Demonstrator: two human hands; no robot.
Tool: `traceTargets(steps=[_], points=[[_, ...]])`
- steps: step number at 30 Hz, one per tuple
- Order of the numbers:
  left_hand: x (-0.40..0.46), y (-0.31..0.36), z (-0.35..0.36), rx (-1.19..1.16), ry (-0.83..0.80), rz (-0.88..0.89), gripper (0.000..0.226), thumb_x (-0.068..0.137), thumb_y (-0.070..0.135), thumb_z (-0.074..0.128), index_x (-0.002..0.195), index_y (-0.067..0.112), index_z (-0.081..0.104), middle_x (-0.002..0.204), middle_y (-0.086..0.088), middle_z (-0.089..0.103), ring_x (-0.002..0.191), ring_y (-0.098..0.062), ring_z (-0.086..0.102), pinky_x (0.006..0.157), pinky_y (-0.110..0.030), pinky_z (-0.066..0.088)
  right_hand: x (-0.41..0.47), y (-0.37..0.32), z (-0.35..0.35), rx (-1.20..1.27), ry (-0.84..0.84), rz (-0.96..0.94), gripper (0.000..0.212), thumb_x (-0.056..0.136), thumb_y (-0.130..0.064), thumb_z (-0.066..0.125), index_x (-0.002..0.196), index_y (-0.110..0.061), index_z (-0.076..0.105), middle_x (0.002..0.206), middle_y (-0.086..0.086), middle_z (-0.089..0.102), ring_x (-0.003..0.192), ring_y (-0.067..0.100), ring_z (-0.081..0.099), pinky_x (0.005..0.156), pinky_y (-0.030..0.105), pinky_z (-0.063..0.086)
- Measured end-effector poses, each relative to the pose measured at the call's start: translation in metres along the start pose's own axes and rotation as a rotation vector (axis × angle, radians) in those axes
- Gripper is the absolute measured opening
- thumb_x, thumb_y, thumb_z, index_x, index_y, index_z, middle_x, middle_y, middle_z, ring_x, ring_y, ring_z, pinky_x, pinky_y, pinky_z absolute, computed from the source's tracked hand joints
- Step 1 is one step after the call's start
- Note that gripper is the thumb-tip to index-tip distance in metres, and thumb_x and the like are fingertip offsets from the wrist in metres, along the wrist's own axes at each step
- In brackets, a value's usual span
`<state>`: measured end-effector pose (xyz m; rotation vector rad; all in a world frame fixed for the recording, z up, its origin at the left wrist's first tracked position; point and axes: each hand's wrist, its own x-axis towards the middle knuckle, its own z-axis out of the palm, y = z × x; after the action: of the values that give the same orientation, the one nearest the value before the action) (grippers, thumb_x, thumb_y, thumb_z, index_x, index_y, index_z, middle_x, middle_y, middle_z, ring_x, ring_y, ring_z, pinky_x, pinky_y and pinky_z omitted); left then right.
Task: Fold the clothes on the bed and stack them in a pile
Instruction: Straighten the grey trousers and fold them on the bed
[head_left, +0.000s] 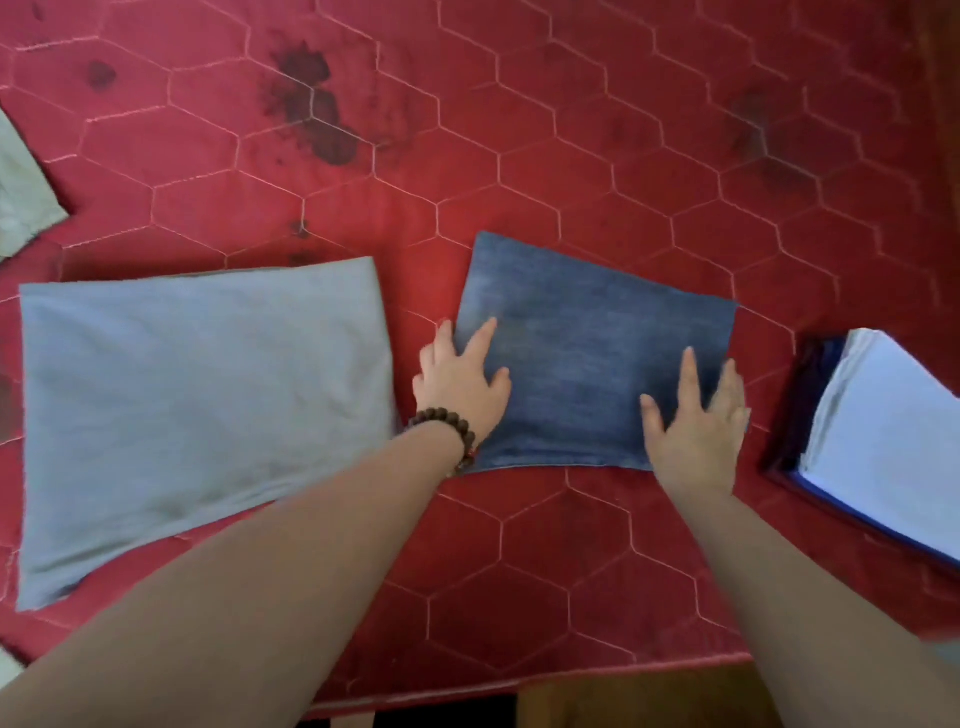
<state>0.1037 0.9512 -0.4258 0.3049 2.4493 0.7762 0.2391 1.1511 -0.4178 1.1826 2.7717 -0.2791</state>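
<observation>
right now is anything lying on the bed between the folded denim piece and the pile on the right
Nothing visible. Only bare red quilted bed cover lies between the folded denim piece, held flat under both hands, and the pile at the right edge.

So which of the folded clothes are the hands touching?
The dark blue denim piece in the middle. The left hand and right hand both lie on it. The bigger grey piece beside it lies untouched.

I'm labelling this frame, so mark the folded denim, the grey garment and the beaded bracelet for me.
denim (587, 358): head view, middle of its top face.
grey garment (202, 415): head view, centre of the cloth.
bracelet (447, 423): head view, beads on the left wrist.
</observation>
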Motion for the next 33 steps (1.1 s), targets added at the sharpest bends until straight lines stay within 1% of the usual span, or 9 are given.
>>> traceTargets(steps=[4, 7, 9, 13, 16, 21, 26, 29, 33], points=[[0.024, 0.009, 0.003, -0.129, 0.068, -0.097, 0.05, 0.088, 0.029, 0.06, 0.134, 0.041, 0.046, 0.131, -0.009, 0.036, 0.114, -0.033, 0.045, 0.099, -0.041, 0.043, 0.027, 0.042, -0.002, 0.124, -0.214, 0.054, 0.083, 0.088, -0.06, 0.054, 0.151, -0.046, 0.002, 0.158, 0.019, 0.011, 0.143, 0.038, 0.017, 0.115, 0.048, 0.023], [0.033, 0.008, 0.003, -0.095, 0.044, -0.068, 0.049, 0.087, 0.029, 0.063, 0.131, 0.039, 0.046, 0.122, -0.012, 0.05, 0.096, -0.031, 0.057, 0.083, -0.032, 0.045, 0.039, 0.044, 0.002, 0.249, -0.233, 0.041, 0.088, 0.084, -0.06, 0.061, 0.148, -0.053, 0.001, 0.131, 0.012, 0.036, 0.113, 0.026, 0.044, 0.101, 0.038, 0.037], [0.035, 0.008, 0.002, -0.104, 0.032, -0.024, 0.049, 0.086, 0.029, 0.066, 0.131, 0.036, 0.047, 0.121, -0.011, 0.056, 0.1, -0.028, 0.058, 0.084, -0.029, 0.043, 0.041, 0.04, 0.002, 0.338, -0.249, 0.066, 0.09, 0.082, -0.058, 0.064, 0.146, -0.057, 0.001, 0.112, 0.004, 0.036, 0.09, 0.016, 0.044, 0.088, 0.031, 0.036], [0.027, 0.013, -0.004, -0.111, 0.071, 0.061, 0.047, 0.086, 0.028, 0.068, 0.129, 0.035, 0.051, 0.106, -0.005, 0.052, 0.09, -0.02, 0.052, 0.08, -0.023, 0.035, 0.039, 0.034, -0.004, 0.394, -0.183, 0.068, 0.082, 0.086, -0.049, 0.066, 0.149, -0.05, 0.014, 0.107, 0.0, 0.04, 0.088, 0.01, 0.04, 0.087, 0.026, 0.033], [0.01, 0.012, -0.022, -0.087, 0.154, 0.12, 0.048, 0.086, 0.03, 0.068, 0.13, 0.037, 0.05, 0.094, -0.001, 0.046, 0.077, -0.014, 0.047, 0.074, -0.023, 0.035, 0.027, 0.016, -0.017, 0.376, -0.096, 0.013, 0.071, 0.09, -0.047, 0.061, 0.15, -0.045, 0.022, 0.104, 0.0, 0.043, 0.075, 0.003, 0.041, 0.082, 0.026, 0.035], [-0.023, -0.03, -0.088, -0.153, 0.231, 0.074, 0.048, 0.087, 0.032, 0.066, 0.132, 0.039, 0.05, 0.101, -0.001, 0.05, 0.085, -0.014, 0.051, 0.08, -0.023, 0.038, 0.002, -0.054, -0.042, 0.369, -0.022, -0.123, 0.064, 0.092, -0.048, 0.055, 0.149, -0.042, 0.026, 0.096, 0.0, 0.045, 0.067, 0.003, 0.044, 0.059, 0.018, 0.033], [-0.056, -0.107, -0.166, -0.131, 0.385, -0.003, 0.045, 0.086, 0.037, 0.065, 0.127, 0.045, 0.049, 0.101, 0.004, 0.052, 0.082, -0.008, 0.05, 0.078, -0.021, 0.038, -0.031, -0.159, -0.046, 0.392, -0.024, -0.283, 0.061, 0.094, -0.046, 0.054, 0.149, -0.04, 0.028, 0.098, 0.0, 0.044, 0.066, 0.011, 0.047, 0.066, 0.031, 0.044], [-0.073, -0.16, -0.198, -0.113, 0.432, -0.074, 0.043, 0.087, 0.038, 0.064, 0.126, 0.046, 0.048, 0.1, 0.008, 0.05, 0.07, 0.003, 0.047, 0.066, -0.009, 0.034, -0.054, -0.216, -0.032, 0.376, -0.06, -0.361, 0.06, 0.094, -0.047, 0.052, 0.149, -0.039, 0.029, 0.1, -0.001, 0.043, 0.068, 0.013, 0.047, 0.063, 0.029, 0.042], [-0.085, -0.224, -0.214, -0.117, 0.456, -0.153, 0.043, 0.087, 0.037, 0.064, 0.125, 0.046, 0.048, 0.1, 0.011, 0.048, 0.075, 0.012, 0.046, 0.063, -0.003, 0.032, -0.079, -0.267, 0.0, 0.339, -0.095, -0.41, 0.058, 0.095, -0.048, 0.049, 0.149, -0.04, 0.028, 0.099, -0.002, 0.042, 0.063, 0.014, 0.048, 0.058, 0.027, 0.043]])
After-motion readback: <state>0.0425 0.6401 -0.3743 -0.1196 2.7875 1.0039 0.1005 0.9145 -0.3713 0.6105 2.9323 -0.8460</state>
